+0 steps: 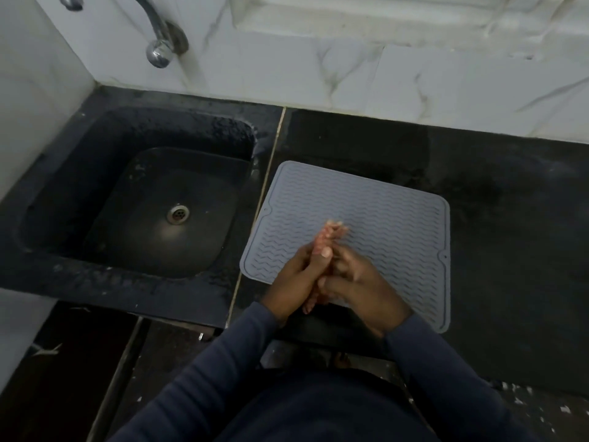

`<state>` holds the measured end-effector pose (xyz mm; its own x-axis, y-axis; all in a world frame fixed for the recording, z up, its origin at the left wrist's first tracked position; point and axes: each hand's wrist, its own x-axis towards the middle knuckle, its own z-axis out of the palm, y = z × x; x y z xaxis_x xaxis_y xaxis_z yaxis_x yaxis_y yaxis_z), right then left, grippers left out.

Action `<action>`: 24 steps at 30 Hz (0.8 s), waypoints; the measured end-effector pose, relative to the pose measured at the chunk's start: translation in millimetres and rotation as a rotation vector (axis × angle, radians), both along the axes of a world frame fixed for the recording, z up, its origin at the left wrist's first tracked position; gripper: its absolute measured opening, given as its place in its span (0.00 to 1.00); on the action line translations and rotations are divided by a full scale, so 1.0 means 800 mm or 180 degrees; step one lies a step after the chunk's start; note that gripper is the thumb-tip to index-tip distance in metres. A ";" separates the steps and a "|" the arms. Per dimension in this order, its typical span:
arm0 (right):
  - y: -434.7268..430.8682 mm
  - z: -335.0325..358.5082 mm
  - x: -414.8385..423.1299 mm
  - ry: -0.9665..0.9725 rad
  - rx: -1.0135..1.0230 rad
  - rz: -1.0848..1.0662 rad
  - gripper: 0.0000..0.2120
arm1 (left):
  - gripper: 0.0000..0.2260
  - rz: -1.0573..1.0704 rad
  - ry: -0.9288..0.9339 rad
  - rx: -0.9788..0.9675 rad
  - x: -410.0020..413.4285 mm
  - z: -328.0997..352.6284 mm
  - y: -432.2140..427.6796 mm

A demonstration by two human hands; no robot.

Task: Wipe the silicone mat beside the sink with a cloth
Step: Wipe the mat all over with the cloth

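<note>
A grey silicone mat [382, 202] with a wavy ribbed surface lies flat on the black counter, just right of the sink [153, 199]. My left hand [296, 279] and my right hand [363, 282] are pressed together palm to palm above the mat's near half. The fingers point away from me and hold nothing. No cloth is in view. Dark blue sleeves cover both forearms, and the hands hide part of the mat's near edge.
The black sink has a metal drain [178, 213], with a chrome tap [159, 49] on the marble wall above it. Black counter [510, 250] stretches to the right of the mat. The counter's front edge runs just below my hands.
</note>
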<state>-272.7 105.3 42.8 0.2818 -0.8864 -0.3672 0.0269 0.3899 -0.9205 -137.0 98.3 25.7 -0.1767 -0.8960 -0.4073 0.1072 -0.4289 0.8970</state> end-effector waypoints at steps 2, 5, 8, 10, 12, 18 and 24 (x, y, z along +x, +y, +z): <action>-0.001 0.008 -0.004 -0.0076 0.0043 0.0552 0.29 | 0.18 0.0120 0.0733 0.0420 0.000 0.005 0.004; -0.017 0.029 -0.021 -0.0445 0.0170 0.0016 0.18 | 0.18 0.0699 0.1757 0.1003 0.008 0.002 0.011; -0.040 0.029 -0.049 -0.0151 -0.0052 -0.0671 0.09 | 0.18 0.1185 0.2057 0.1014 0.009 0.001 0.020; -0.050 0.018 -0.062 0.0105 -0.0159 -0.0699 0.07 | 0.19 0.1350 0.2036 0.0946 0.007 0.003 0.027; -0.051 0.010 -0.063 0.0659 -0.0693 -0.0379 0.06 | 0.19 0.1301 0.1842 0.0850 0.004 0.007 0.033; -0.051 0.014 -0.027 0.1987 -0.2187 0.1621 0.17 | 0.27 0.0870 0.1277 0.0776 -0.022 0.017 0.054; -0.053 0.021 -0.030 0.0331 -0.1401 0.1121 0.04 | 0.26 0.1170 0.1216 0.0642 -0.027 0.006 0.070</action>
<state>-296.3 62.8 59.4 0.5701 -0.8212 -0.0264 -0.1346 -0.0616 -0.9890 -158.3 154.3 30.2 -0.0362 -0.8375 -0.5452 0.5828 -0.4609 0.6693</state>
